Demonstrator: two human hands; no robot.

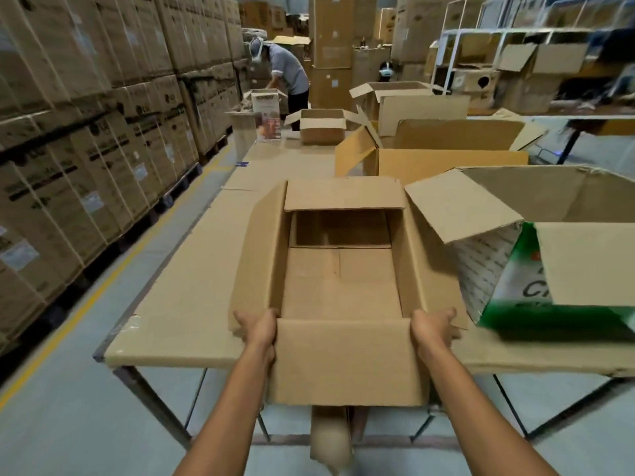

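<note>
Warehouse cartons (86, 132) wall the left of one long table (178, 269) carrying six open boxes (446, 163). Nearest, at the table's front edge, sits the plain brown box (343, 286), empty, mouth up, four flaps spread, its long axis running away down the table. Left hand (261, 329) and right hand (433, 328) each clutch a near corner.

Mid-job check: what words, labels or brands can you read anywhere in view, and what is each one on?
"C": big white letter on the green box; the rest is blurred and cut off by its flap.
Printed box, far ahead: heading too blurred to read.
Stacked cartons, left: dark print and white labels, too blurred.
Open box in front: no text shows.
</note>
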